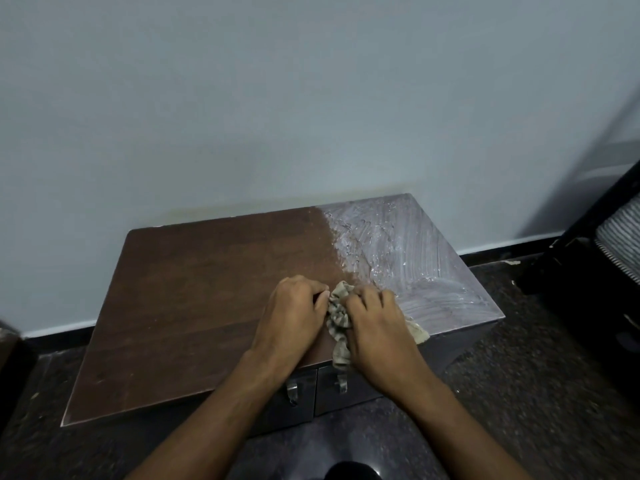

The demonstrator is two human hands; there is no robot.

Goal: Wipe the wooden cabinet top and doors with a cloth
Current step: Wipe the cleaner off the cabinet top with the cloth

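Observation:
A low wooden cabinet (180,299) stands against the wall, its brown top dry on the left and glistening with wet streaks (408,251) on the right. A crumpled beige striped cloth (337,318) lies near the front edge of the top, bunched between both hands. My left hand (294,313) grips its left side with curled fingers. My right hand (375,323) presses on its right side, and a tail of cloth hangs over the front edge. Below, two dark doors (346,393) with metal handles (292,391) show partly under my forearms.
A pale wall (311,98) rises right behind the cabinet with a dark skirting strip at its foot. A black chair or frame with a ribbed panel (616,244) stands at the right. Dark speckled floor (519,358) surrounds the cabinet. A dark object edges in at far left.

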